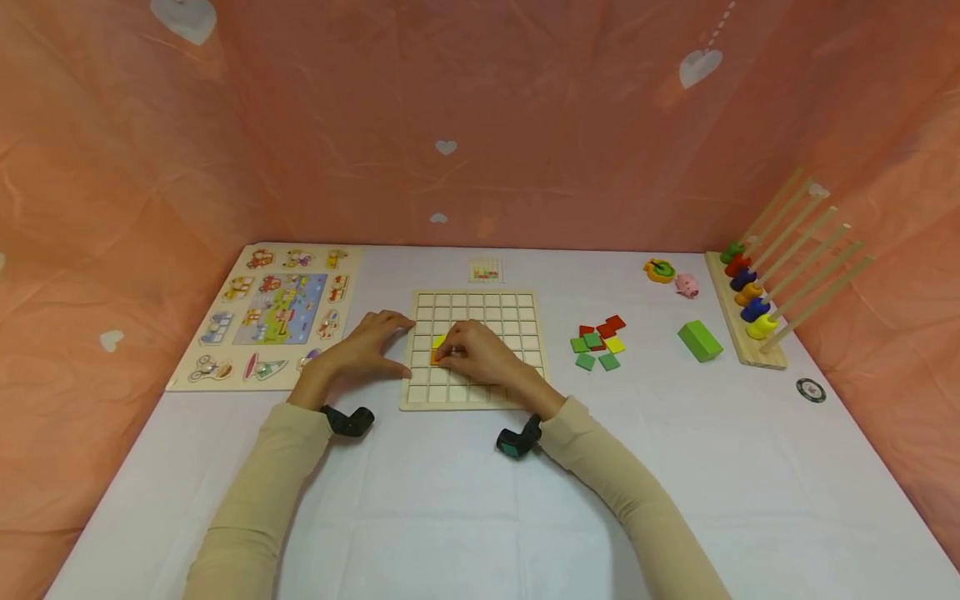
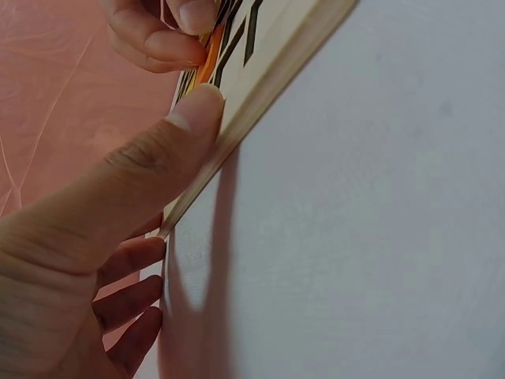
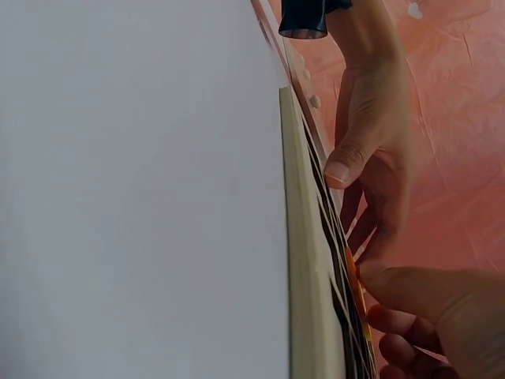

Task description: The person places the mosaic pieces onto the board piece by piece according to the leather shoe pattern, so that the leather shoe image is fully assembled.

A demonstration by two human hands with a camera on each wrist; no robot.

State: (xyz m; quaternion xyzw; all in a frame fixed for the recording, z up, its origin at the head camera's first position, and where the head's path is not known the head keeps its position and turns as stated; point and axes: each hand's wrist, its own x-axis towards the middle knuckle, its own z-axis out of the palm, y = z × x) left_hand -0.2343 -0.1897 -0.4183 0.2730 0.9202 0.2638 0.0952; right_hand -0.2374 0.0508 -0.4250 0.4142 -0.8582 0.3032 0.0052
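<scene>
A wooden grid board (image 1: 480,398) lies in the middle of the table. Over its left half, my right hand (image 1: 480,354) has thumb and fingertips pinched at an orange square tile (image 1: 434,358), partly hidden by them. Just beyond the orange tile is a yellow tile (image 1: 438,341), also partly covered. At the board's left edge rests my left hand (image 1: 367,348), thumb and fingers spread in a loose arc. The left wrist view shows its thumb (image 2: 197,110) against the board's rim. In the right wrist view the orange tile (image 3: 351,264) sits at the right thumb's tip.
Several red, green and yellow tiles (image 1: 592,340) lie right of the board. A small pattern card (image 1: 486,270) is behind it. A picture puzzle (image 1: 221,314) lies at left. Farther right are a green block (image 1: 700,341), a pink pig (image 1: 686,286) and a peg stand (image 1: 761,358).
</scene>
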